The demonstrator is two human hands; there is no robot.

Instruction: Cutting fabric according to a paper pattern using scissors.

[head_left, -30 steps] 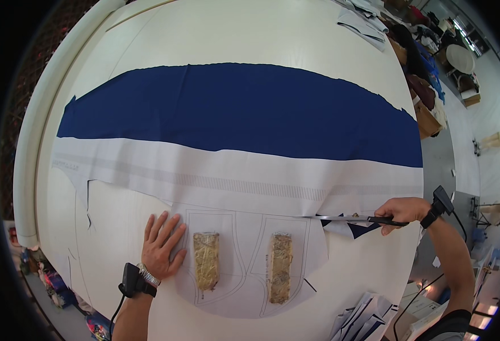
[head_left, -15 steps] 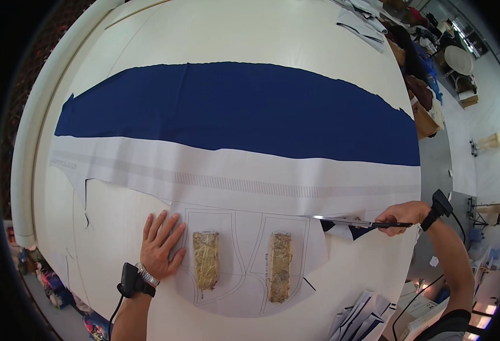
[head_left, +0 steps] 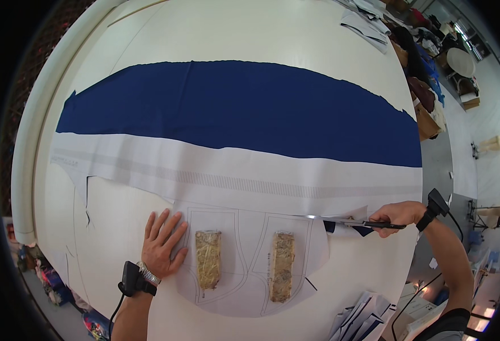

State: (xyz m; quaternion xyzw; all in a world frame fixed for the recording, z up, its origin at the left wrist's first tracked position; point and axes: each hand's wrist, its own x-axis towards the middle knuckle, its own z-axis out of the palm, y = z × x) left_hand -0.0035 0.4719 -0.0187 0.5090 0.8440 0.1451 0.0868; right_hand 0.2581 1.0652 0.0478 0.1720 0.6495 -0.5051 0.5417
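Observation:
My left hand (head_left: 163, 244) lies flat, fingers spread, at the left edge of a white paper sheet with printed pattern outlines (head_left: 238, 295). My right hand (head_left: 395, 219) grips a pair of scissors (head_left: 341, 220) with dark handles. Their long blades point left along the seam between the pattern sheet and a wide white paper strip (head_left: 250, 184). Two oblong, tape-wrapped weights, a left one (head_left: 208, 261) and a right one (head_left: 282, 267), rest on the pattern. Beyond the strip spreads dark blue fabric (head_left: 233, 108). A bit of blue fabric shows under the blades.
A white roll (head_left: 25, 170) runs along the table's left side. Folded paper and blue pieces (head_left: 363, 318) lie at the near right, and more papers (head_left: 366, 28) at the far right. Boxes and cloth stand beyond the table's right edge.
The scissors and my right hand have shifted slightly left, and the blades look more closed. My left hand keeps its place on the paper.

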